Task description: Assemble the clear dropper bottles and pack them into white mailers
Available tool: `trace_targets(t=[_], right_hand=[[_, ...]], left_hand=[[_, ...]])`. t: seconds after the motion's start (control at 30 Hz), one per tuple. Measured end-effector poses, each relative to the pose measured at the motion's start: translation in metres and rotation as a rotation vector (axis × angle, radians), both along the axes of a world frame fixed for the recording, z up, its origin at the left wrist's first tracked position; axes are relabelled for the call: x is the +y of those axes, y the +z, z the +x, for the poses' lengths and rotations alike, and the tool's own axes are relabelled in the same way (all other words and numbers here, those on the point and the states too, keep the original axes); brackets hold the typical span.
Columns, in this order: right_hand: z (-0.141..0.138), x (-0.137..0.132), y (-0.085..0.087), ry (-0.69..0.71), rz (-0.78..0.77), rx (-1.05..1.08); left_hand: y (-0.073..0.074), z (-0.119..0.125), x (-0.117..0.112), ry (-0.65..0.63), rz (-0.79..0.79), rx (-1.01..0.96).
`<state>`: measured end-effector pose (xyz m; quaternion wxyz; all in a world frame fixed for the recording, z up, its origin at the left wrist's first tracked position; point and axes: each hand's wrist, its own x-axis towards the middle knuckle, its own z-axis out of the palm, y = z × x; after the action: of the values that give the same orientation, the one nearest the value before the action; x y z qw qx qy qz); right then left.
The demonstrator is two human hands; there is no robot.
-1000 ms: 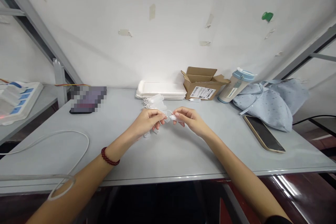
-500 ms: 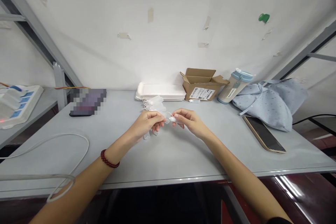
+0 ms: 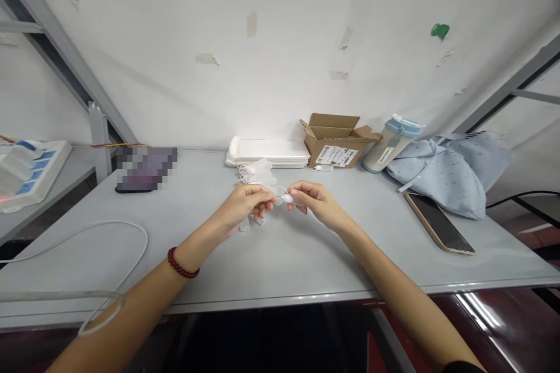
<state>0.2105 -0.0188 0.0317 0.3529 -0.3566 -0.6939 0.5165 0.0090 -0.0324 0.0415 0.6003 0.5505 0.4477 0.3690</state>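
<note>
Between the fingertips of my right hand [image 3: 317, 203] is a small white plastic tube [image 3: 287, 199], its narrow end pointing left. A thin pale strip curves up from it. My left hand [image 3: 247, 205] is closed in a pinch just left of that narrow end; what it grips is too small to make out. Behind my left hand lies a pile of similar white tubes [image 3: 259, 169] with thin loops, partly hidden by the fingers. A few pale pieces [image 3: 245, 225] show below that hand. One more white tube [image 3: 324, 168] rests by the cardboard box.
Stacked white trays [image 3: 271, 152] stand against the wall, beside an open cardboard box [image 3: 335, 148]. Further right are a blue-lidded bottle [image 3: 391, 144], a pale blue cloth bag [image 3: 450, 172] and a phone [image 3: 440, 223]. A dark phone-like object [image 3: 146, 170] and a white cable [image 3: 142, 239] lie left.
Both hands hold nearly the same place and pose. The white tube stays in my right fingers; only a very slight shift of the view shows.
</note>
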Motion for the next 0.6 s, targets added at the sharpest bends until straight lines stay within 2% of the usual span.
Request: trace_targets(t=[0.6], right_hand=[[-0.0035,0.0007,-0.0049,-0.021,0.021,-0.070]], left_hand=[[-0.0084,0.0046,-0.0004,0.030,0.186,0.211]])
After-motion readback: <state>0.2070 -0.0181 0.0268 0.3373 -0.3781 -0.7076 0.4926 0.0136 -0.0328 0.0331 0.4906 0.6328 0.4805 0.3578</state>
